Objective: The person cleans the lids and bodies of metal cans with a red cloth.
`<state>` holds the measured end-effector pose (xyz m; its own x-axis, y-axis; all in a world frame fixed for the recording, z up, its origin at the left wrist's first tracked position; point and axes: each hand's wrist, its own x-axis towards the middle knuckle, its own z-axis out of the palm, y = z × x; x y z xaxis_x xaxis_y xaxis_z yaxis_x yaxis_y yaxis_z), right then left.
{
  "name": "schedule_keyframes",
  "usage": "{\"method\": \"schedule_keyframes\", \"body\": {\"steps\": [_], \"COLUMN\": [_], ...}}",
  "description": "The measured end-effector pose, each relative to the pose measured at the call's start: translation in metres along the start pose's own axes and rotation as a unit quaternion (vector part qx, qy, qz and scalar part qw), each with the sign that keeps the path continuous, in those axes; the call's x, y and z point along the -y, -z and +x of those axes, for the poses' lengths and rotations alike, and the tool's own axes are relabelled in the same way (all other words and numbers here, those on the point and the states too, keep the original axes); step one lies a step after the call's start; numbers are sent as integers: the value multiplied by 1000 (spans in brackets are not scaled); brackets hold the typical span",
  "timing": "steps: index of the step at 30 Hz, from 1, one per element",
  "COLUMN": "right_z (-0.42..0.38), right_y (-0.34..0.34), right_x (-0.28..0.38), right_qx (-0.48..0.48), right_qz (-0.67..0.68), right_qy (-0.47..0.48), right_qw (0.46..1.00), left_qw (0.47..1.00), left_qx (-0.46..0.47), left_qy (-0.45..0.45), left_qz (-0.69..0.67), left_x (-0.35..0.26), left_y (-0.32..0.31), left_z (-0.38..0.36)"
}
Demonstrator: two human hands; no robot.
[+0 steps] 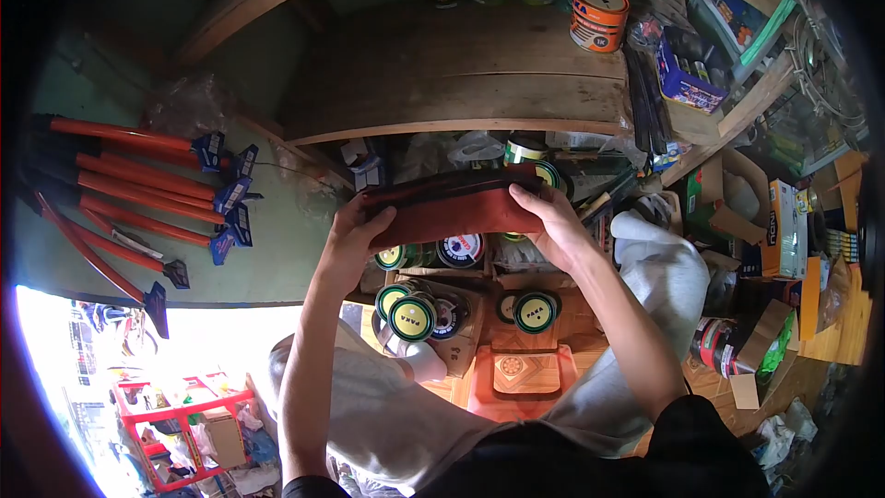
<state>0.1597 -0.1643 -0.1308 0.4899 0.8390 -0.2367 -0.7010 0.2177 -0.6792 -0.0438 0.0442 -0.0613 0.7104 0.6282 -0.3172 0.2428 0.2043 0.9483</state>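
Note:
A folded dark red cloth (452, 218) is stretched level between my two hands, in front of the lower shelf. My left hand (355, 232) pinches its left end with the thumb on the near face. At the other end my right hand (551, 221) grips the cloth, thumb on top near the upper corner. The fingers behind the cloth are hidden. Below it, round cans with green rims and pale yellow lids stand near my legs, among them a left can (412, 317) and a right can (536, 312).
A wooden shelf (442, 97) spans the back, with an orange can (599, 17) and a blue box (689, 78) on it. Several orange bars with blue tags (147, 180) hang at left. Opened cartons (737, 194) crowd the right. A red plastic stool (524, 369) sits between my legs.

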Motion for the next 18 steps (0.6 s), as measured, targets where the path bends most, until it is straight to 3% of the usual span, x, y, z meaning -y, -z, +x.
{"method": "schedule_keyframes", "body": {"steps": [4, 7, 10, 14, 16, 17, 18], "right_z": [7, 7, 6, 10, 13, 14, 14], "right_y": [9, 2, -5, -9, -7, -6, -2], "right_x": [-9, -12, -19, -39, -50, -56, -59], "right_qx": [-4, 6, -58, -34, 42, 80, 107], "right_qz": [63, 39, -52, -16, 98, 154, 162], "right_qy": [-78, -76, -81, -68, -83, -90, -74], "right_qw": [995, 996, 994, 997, 991, 981, 978], "left_qw": [1000, 999, 984, 979, 947, 909, 901], "left_qx": [-8, -37, -43, -24, 58, 32, 32], "left_qy": [-17, -16, -98, -113, -130, -239, -242], "left_qz": [7, 20, 143, 167, 287, 340, 359], "left_x": [-1, 0, 16, 11, 2, 29, 20], "left_y": [2, 3, 7, -37, -63, -75, -88], "left_z": [3, 5, 13, 0, -12, -9, -17]}}
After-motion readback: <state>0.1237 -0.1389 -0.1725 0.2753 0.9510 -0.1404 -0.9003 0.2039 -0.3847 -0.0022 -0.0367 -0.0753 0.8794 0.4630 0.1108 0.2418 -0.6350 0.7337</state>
